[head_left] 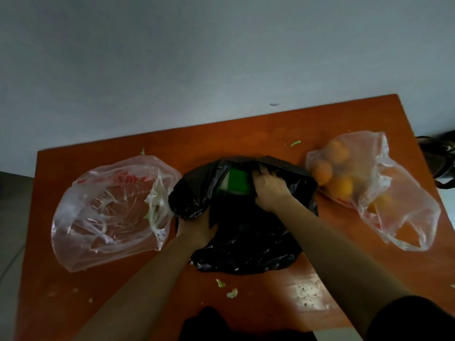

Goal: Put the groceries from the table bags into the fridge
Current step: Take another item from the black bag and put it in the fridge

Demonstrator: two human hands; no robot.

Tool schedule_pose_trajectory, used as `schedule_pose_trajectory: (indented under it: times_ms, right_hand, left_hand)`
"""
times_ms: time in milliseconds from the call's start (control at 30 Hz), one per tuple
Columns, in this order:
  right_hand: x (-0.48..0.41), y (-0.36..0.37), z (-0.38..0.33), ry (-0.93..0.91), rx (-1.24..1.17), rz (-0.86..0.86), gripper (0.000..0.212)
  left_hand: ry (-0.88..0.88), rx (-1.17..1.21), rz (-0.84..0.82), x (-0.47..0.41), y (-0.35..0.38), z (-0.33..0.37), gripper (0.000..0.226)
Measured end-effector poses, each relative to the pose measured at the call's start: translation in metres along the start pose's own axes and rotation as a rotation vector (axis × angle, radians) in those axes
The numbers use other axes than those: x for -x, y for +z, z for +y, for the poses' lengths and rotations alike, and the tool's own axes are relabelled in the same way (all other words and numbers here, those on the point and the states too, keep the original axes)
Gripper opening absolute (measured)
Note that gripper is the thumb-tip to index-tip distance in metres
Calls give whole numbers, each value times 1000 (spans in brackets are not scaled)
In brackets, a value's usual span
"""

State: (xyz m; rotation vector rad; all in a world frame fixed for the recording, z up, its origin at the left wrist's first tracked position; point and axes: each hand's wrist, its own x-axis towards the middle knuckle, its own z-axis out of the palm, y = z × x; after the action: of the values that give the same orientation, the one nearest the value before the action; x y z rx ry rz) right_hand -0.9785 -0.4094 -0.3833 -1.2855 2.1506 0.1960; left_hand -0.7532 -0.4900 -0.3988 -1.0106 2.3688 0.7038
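Observation:
A black plastic bag (248,242) lies in the middle of the orange-brown table (123,279). Its mouth is pulled open and a green and white carton (235,185) shows inside. My left hand (197,230) grips the bag's near left edge. My right hand (269,190) grips the bag's right edge beside the carton, fingertips hidden in the plastic. A clear bag (398,207) at the right holds several oranges (342,187). A clear bag with red print (110,212) lies flattened at the left, with only a bit of green leaf inside.
Small green leaf scraps (227,290) lie on the table near the front edge and at the back (295,143). A grey wall rises behind the table. A dark object (440,156) sits off the table's right edge.

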Motion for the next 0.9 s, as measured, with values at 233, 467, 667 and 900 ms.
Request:
schedule_pose_trajectory:
  times_ms: [233,467,667,900]
  right_hand:
    - [60,-10,-6,-179,-420,327,77]
    - [146,-35,-21,-42,-528,795,73]
    - [213,-40,-16,239,-464,548,82]
    - [272,4,-24,158,-748,585,65]
  left_hand:
    - [-9,-27,-80,1,-18,4,67]
    - [106,-102,122,29,-60,25,71]
    - [188,46,217,36,-84,38,68]
    - [191,60,221,50,-97,51,71]
